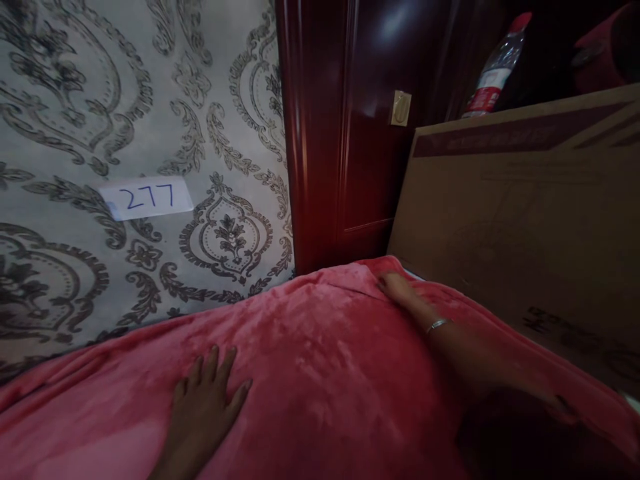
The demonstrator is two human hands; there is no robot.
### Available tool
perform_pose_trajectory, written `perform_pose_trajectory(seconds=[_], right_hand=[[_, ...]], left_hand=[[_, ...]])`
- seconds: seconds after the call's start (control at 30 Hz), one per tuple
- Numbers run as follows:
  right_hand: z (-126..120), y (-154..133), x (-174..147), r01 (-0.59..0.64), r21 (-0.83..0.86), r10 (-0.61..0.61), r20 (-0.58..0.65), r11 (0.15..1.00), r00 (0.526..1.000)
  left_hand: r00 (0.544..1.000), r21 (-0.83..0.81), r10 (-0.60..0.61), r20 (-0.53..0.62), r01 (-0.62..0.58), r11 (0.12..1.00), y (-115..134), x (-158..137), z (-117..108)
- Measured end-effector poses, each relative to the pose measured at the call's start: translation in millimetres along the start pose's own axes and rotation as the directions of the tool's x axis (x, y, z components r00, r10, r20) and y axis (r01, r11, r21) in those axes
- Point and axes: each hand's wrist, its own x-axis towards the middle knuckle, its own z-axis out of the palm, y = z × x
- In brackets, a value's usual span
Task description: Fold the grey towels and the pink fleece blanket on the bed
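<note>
A plush pinkish-red blanket (310,373) spreads over a flat surface, rumpled in places. My left hand (204,400) lies flat on it at the lower left, fingers spread and nothing held. Farther off, close to the blanket's back right corner, my right hand (396,288) has its fingers curled in on the cloth, and a dark fold runs leftward from them. The fingertips there are partly hidden. A silver bracelet (439,325) circles my right wrist.
Patterned wallpaper (225,233) bears a paper label (150,198) reading 277. Behind the blanket stands a dark red wooden panel (320,133) with a gold-coloured plate (401,109). A large cardboard box (520,213) borders the right side, near a red-capped bottle (497,73).
</note>
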Motion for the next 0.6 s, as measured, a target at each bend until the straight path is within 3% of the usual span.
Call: perform_pose_trajectory(seconds=[0.07, 0.13, 0.2, 0.27, 0.33, 0.4, 0.5, 0.6], right_hand=[[-10.6, -6.5, -5.6, -0.052, -0.013, 0.051, -0.081, 0.999, 0.995], [-21.9, -14.0, -14.4, -0.091, 0.02, 0.093, -0.252, 0.996, 0.963], [-29.1, -21.3, -30.8, -0.032, 0.046, 0.046, -0.341, 0.998, 0.939], [-30.0, -27.0, -55.7, 0.144, 0.023, -0.137, -0.198, 0.989, 0.971], [-26.5, -29.8, -83.7, 0.299, 0.026, -0.3, 0.053, 0.954, 0.953], [-23.1, -29.7, -105.5, 0.317, 0.06, -0.323, 0.165, 0.946, 0.932], [-24.1, -26.6, -111.8, 0.202, 0.132, -0.211, 0.053, 0.97, 0.976], [-28.9, -25.1, -91.5, 0.069, 0.18, -0.058, -0.067, 0.981, 0.996]], left_hand=[[1.0, 0.022, -0.002, 0.011, 0.002, 1.0, 0.6, -0.2, -0.7], [1.0, 0.038, 0.0, 0.019, -0.001, 0.999, 0.7, -0.2, -0.6], [1.0, 0.047, 0.003, 0.027, -0.005, 0.999, 0.6, 0.0, -0.3], [1.0, 0.048, 0.008, 0.028, -0.01, 0.999, 0.4, 0.2, 0.2], [1.0, 0.042, 0.015, 0.015, -0.016, 0.999, 0.3, 0.3, 0.6], [1.0, 0.041, 0.022, 0.002, -0.022, 0.999, 0.6, 0.5, 1.0], [1.0, 0.051, 0.022, 0.001, -0.022, 0.998, 1.3, 0.8, 0.9], [1.0, 0.054, 0.018, 0.002, -0.018, 0.998, 1.8, 0.9, 0.0]])
